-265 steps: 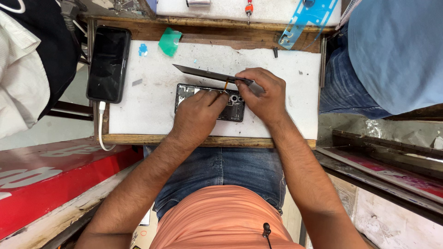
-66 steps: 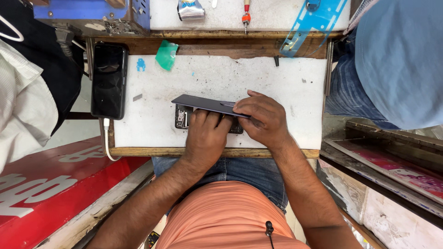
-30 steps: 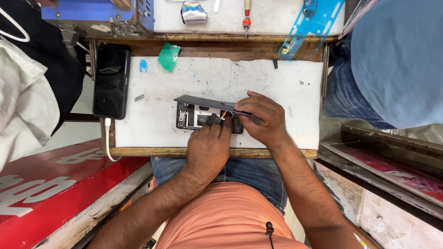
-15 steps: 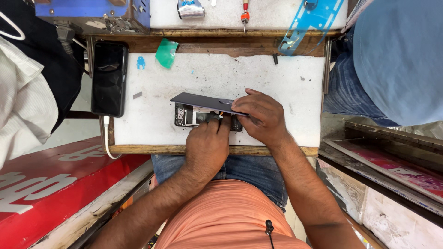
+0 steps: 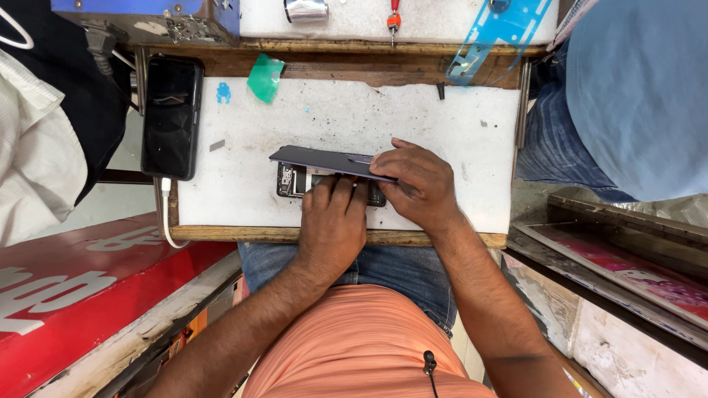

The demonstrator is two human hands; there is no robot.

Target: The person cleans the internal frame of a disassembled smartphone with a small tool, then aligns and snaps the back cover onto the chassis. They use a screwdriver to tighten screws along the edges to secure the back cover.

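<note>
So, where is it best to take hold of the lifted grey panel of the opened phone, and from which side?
Probably its free left end. The grey panel stands tilted above the opened phone, with the right hand already on its right end and the left hand on the phone below. The left edge is bare, so pinch its thin sides from the left.

Desk (image 5: pixel 457 118): matt white top, scuffed and speckled, edged in worn bare wood. Opened phone (image 5: pixel 295 179): exposed metal and circuit parts, dull in finish. Lifted back panel (image 5: pixel 324 160): smooth grey, faintly sheened (plastic or glass, not distinguishable). Second phone (image 5: pixel 171 118): glossy black glass. Blue film strip (image 5: pixel 495 33): thin translucent plastic. Trousers (image 5: pixel 398 269): blue denim cloth.
</note>
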